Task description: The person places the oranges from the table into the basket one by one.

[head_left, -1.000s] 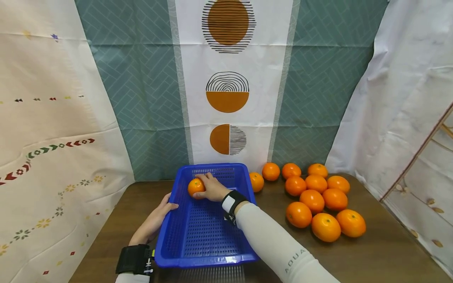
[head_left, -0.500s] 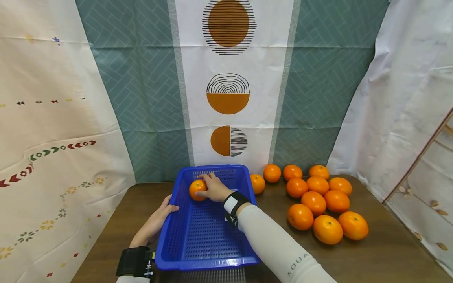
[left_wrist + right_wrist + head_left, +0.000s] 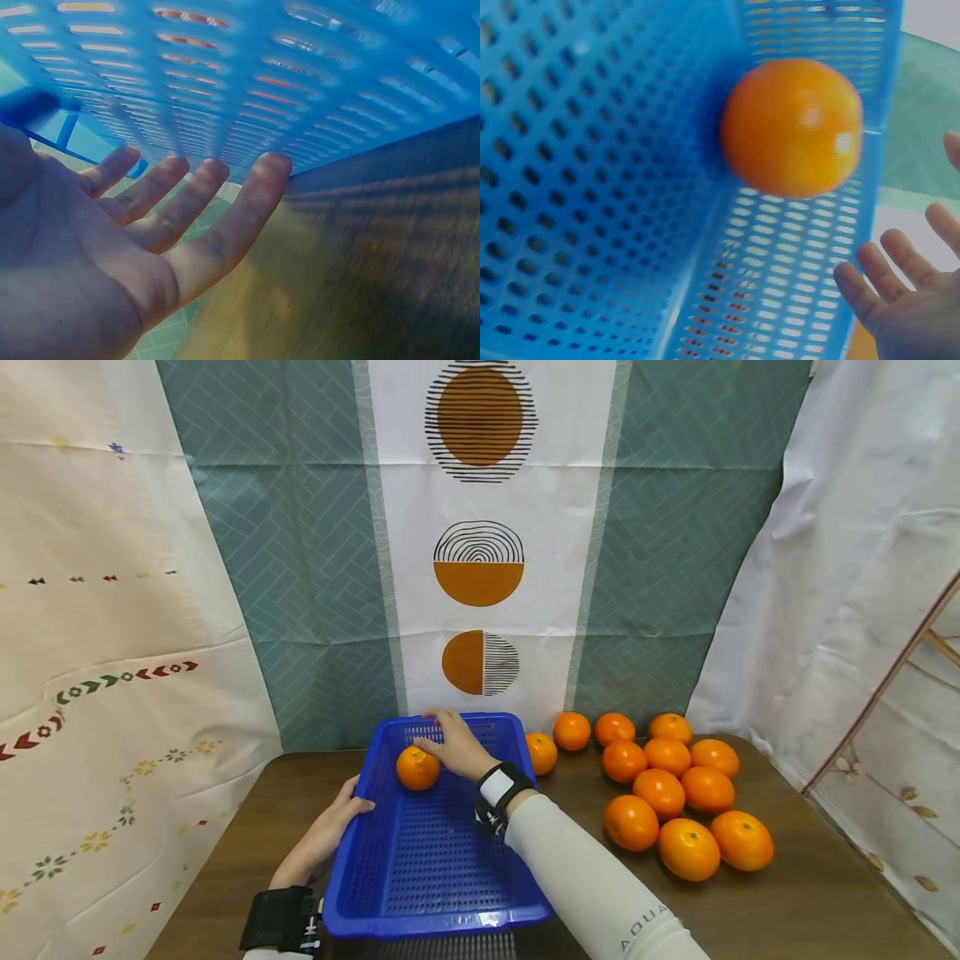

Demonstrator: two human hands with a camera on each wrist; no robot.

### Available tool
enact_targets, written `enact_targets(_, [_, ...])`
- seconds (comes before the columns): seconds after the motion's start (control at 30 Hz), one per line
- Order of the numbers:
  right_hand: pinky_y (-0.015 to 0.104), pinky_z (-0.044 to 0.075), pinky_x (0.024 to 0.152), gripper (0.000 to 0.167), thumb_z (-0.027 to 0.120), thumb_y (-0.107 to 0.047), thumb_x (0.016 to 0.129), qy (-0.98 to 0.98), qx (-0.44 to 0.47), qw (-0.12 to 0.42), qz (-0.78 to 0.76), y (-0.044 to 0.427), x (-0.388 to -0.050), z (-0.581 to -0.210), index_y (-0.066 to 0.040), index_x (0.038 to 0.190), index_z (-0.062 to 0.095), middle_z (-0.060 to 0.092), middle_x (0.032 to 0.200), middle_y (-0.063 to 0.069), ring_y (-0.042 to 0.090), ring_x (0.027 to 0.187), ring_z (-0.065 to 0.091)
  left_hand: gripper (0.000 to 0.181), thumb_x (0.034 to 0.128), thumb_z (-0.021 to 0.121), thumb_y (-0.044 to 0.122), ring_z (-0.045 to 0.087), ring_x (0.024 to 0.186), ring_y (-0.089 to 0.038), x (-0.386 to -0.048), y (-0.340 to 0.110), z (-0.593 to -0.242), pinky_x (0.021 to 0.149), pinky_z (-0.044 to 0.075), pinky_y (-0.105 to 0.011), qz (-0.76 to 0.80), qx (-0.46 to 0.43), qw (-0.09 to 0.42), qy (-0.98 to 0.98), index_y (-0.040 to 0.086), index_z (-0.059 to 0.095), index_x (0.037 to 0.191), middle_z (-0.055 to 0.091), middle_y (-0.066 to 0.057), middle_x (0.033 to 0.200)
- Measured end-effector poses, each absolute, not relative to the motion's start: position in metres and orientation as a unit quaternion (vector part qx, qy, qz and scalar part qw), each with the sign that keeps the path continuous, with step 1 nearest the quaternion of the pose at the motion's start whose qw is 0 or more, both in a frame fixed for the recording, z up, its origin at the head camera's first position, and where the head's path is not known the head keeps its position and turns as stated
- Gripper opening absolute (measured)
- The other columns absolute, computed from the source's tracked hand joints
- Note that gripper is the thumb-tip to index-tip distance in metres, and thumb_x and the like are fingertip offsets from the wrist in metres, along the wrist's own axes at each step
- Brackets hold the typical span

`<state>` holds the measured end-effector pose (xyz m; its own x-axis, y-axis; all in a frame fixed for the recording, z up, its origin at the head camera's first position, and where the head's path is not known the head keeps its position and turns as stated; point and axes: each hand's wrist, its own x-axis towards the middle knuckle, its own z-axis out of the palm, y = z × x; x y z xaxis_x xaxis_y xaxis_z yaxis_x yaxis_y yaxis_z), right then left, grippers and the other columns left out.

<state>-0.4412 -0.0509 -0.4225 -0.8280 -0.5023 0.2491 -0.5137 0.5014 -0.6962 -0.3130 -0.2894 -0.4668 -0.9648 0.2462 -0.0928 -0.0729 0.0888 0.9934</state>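
One orange [image 3: 417, 768] lies inside the blue basket [image 3: 438, 922], near its back left corner. The right hand [image 3: 461, 747], fingers spread and holding nothing, is above the basket's back part, just right of the orange. In the right wrist view a gap separates that hand [image 3: 919, 307] from the orange [image 3: 791, 127]. At the basket's left side, the left hand [image 3: 322, 837] holds the rim with its thumb over the edge. The left wrist view has its fingers [image 3: 259, 187] against the outside of the slotted wall [image 3: 225, 97].
Several oranges [image 3: 660, 792] sit grouped on the brown table [image 3: 810, 893] right of the basket. One orange [image 3: 541, 752] is close beside the basket's right rim. Patterned cloth [image 3: 322, 568] hangs behind the table, with pale cloth on both sides.
The right hand has let go of the orange in the basket and lifted up and slightly right. That orange stays in the back left area. The left hand keeps its hold on the rim.
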Motion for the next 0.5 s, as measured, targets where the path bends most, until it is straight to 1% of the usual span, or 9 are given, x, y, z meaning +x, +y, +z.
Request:
enact_targets(0.1, [0.05,0.045,0.108,0.052,0.062,-0.029,0.105,-0.845,0.299,0.015,0.442,-0.049,-0.44,-0.414,-0.006,0.149,0.048,0.049,0.142,0.021,0.036,0.13,0.051,0.068,0.1089,0.044,0.024,0.066,0.107,-0.035,-0.312,-0.29,-0.467,0.085,0.06,-0.045,0.675,0.066,0.119,0.725,0.017,0.007,0.165,0.038,-0.034,0.149])
enact_targets(0.2, [0.049,0.047,0.106,0.05,0.061,-0.028,0.106,-0.829,0.299,0.021,0.473,-0.044,-0.437,-0.405,-0.007,0.149,0.048,0.051,0.14,0.02,0.038,0.128,0.053,0.067,0.1091,0.043,0.024,0.066,0.108,-0.036,-0.312,-0.291,-0.467,0.085,0.06,-0.046,0.674,0.071,0.12,0.726,0.016,0.007,0.164,0.038,-0.035,0.149])
enact_targets(0.33, [0.049,0.049,0.104,0.049,0.06,-0.03,0.106,-0.815,0.289,0.029,0.5,-0.033,-0.433,-0.394,-0.01,0.149,0.048,0.052,0.138,0.017,0.036,0.128,0.054,0.065,0.1087,0.044,0.023,0.066,0.108,-0.037,-0.312,-0.29,-0.468,0.086,0.06,-0.047,0.672,0.062,0.119,0.728,0.018,0.01,0.164,0.04,-0.034,0.148])
enact_targets(0.5, [0.051,0.048,0.105,0.048,0.06,-0.029,0.106,-0.791,0.278,0.048,0.543,-0.014,-0.432,-0.383,-0.009,0.149,0.047,0.053,0.137,0.018,0.038,0.128,0.054,0.064,0.1078,0.045,0.024,0.067,0.107,-0.037,-0.313,-0.288,-0.468,0.085,0.06,-0.047,0.671,0.051,0.116,0.73,0.02,0.013,0.163,0.042,-0.033,0.146])
